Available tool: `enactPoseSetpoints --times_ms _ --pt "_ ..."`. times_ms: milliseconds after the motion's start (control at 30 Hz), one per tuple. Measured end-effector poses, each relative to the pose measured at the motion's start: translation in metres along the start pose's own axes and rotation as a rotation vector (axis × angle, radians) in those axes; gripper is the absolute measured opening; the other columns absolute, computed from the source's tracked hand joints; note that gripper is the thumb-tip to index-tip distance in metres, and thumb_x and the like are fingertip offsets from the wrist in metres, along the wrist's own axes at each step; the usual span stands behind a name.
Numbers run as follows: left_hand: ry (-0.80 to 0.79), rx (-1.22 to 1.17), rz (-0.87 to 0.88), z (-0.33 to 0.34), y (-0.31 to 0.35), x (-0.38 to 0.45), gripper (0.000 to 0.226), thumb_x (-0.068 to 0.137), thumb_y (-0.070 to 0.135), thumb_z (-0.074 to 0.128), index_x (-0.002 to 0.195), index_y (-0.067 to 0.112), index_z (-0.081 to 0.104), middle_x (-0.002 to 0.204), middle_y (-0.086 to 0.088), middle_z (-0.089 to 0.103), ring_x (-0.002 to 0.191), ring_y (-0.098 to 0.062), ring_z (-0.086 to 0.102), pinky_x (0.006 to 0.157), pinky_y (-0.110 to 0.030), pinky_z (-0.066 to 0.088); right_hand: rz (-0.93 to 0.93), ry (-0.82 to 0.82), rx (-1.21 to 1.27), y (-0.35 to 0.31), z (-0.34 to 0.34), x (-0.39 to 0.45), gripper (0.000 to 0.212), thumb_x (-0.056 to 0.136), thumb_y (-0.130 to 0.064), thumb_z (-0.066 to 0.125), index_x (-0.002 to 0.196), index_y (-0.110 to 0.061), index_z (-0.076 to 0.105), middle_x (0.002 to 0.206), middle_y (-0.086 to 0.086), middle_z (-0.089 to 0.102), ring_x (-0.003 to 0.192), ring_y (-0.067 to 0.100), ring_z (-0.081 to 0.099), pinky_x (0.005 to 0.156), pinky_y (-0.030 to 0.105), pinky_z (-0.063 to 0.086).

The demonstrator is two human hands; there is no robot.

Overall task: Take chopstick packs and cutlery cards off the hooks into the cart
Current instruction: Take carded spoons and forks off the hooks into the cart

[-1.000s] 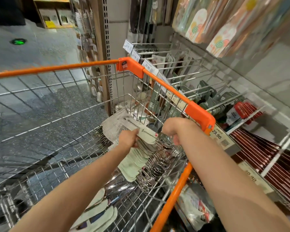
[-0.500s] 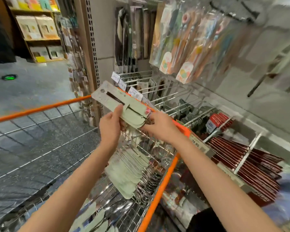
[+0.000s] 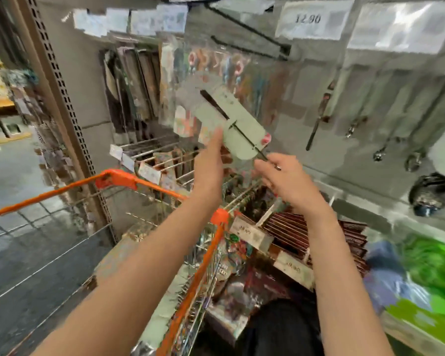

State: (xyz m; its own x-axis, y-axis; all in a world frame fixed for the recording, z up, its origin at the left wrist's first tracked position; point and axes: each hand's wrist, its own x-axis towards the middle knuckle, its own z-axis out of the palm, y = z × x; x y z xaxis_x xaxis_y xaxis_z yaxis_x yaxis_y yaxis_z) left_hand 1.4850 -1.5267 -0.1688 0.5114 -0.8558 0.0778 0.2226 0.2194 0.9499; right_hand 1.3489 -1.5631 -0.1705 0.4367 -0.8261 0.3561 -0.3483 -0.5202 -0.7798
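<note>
Two bare forearms, uncovered from elbow to wrist. Left forearm [image 3: 139, 273] at seven o'clock of the view, right forearm [image 3: 344, 273] at five o'clock, both soft-edged with blur. Left hand [image 3: 210, 160] bare. Right hand [image 3: 285, 181] bare as well, with a small silvery glint at its one-o'clock edge, too blurred to tell a ring from other metal. Spot of pinkish red at two o'clock from the left hand, perhaps a painted nail, not clear. Dark, near-black garment [image 3: 280, 327] low between the arms at six o'clock, plain, detail lost in blur.
</note>
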Motion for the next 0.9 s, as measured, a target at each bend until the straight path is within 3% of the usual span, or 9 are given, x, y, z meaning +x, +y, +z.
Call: enactPoseSetpoints --times_ms 100,200,300,400,467,600,733,800,900 --pt "-0.188 -0.029 -0.047 0.036 -0.026 -0.010 0.042 0.102 0.039 0.038 0.106 0.009 0.068 0.090 -0.005 0.070 0.071 -0.011 0.063 0.069 -0.022 0.052 0.014 0.102 0.084 0.011 -0.010 -0.006 0.032 0.099 -0.023 0.050 0.073 -0.006 0.057 0.044 -0.009 0.042 0.039 0.002 0.035 0.044 0.015 0.030" --pt "-0.295 -0.074 -0.088 0.064 -0.051 -0.018 0.035 0.104 0.029 0.039 0.094 0.012 0.068 0.082 -0.006 0.069 0.074 -0.018 0.063 0.074 -0.033 0.048 0.101 0.171 0.154 0.031 -0.012 -0.022 0.033 0.100 -0.018 0.048 0.067 -0.011 0.051 0.048 -0.003 0.042 0.042 0.006 0.036 0.045 0.021 0.030" --pt "-0.409 -0.124 -0.134 0.084 -0.069 -0.024 0.027 0.101 0.018 0.047 0.116 0.004 0.064 0.112 -0.017 0.068 0.104 -0.029 0.065 0.091 -0.038 0.050 0.173 0.254 0.110 0.052 -0.017 -0.037 0.033 0.099 -0.016 0.046 0.066 -0.012 0.051 0.054 -0.002 0.048 0.050 0.012 0.043 0.051 0.030 0.034" --pt "-0.536 -0.162 -0.143 0.093 -0.081 -0.032 0.022 0.100 0.015 0.048 0.113 0.006 0.063 0.111 -0.017 0.068 0.105 -0.025 0.066 0.097 -0.035 0.051 0.201 0.279 0.126 0.065 -0.024 -0.049 0.024 0.099 -0.016 0.045 0.086 -0.008 0.063 0.083 0.013 0.064 0.082 0.030 0.062 0.076 0.047 0.050" --pt "-0.568 -0.153 -0.114 0.092 -0.087 -0.033 0.029 0.100 0.013 0.047 0.122 0.000 0.059 0.109 -0.017 0.069 0.102 -0.023 0.068 0.092 -0.030 0.053 0.215 0.229 0.261 0.066 -0.024 -0.057 0.021 0.100 -0.018 0.043 0.099 -0.020 0.064 0.099 0.010 0.065 0.098 0.027 0.062 0.090 0.043 0.050" --pt "-0.604 -0.074 -0.038 0.081 -0.095 -0.034 0.027 0.099 0.016 0.046 0.118 0.004 0.062 0.098 -0.010 0.073 0.091 -0.019 0.069 0.076 -0.026 0.055 0.272 0.109 0.269 0.064 -0.027 -0.075 0.020 0.103 -0.018 0.039 0.104 -0.015 0.059 0.080 0.009 0.056 0.057 0.012 0.053 0.052 0.027 0.043" --pt "-0.588 0.034 0.016 0.074 -0.101 -0.040 0.026 0.099 0.023 0.048 0.115 0.012 0.065 0.097 -0.007 0.074 0.085 -0.023 0.066 0.068 -0.030 0.048 0.266 0.103 -0.021 0.064 -0.028 -0.089 0.032 0.103 -0.027 0.035 0.087 -0.011 0.058 0.062 0.012 0.053 0.044 0.027 0.055 0.049 0.035 0.046" --pt "-0.564 0.035 0.026 0.075 -0.101 -0.044 0.031 0.099 0.019 0.049 0.123 0.004 0.061 0.109 -0.013 0.071 0.098 -0.021 0.066 0.080 -0.030 0.052 0.234 0.121 -0.286 0.066 -0.026 -0.092 0.035 0.103 -0.030 0.031 0.086 -0.020 0.060 0.072 0.011 0.063 0.067 0.034 0.064 0.068 0.042 0.051" --pt "-0.580 0.028 0.069 0.073 -0.099 -0.049 0.025 0.099 0.013 0.050 0.120 0.008 0.061 0.100 0.000 0.075 0.096 -0.009 0.069 0.083 -0.020 0.053 0.235 0.104 -0.657 0.062 -0.024 -0.097 0.036 0.105 -0.025 0.027 0.117 -0.023 0.061 0.102 0.008 0.069 0.096 0.034 0.062 0.083 0.046 0.050"
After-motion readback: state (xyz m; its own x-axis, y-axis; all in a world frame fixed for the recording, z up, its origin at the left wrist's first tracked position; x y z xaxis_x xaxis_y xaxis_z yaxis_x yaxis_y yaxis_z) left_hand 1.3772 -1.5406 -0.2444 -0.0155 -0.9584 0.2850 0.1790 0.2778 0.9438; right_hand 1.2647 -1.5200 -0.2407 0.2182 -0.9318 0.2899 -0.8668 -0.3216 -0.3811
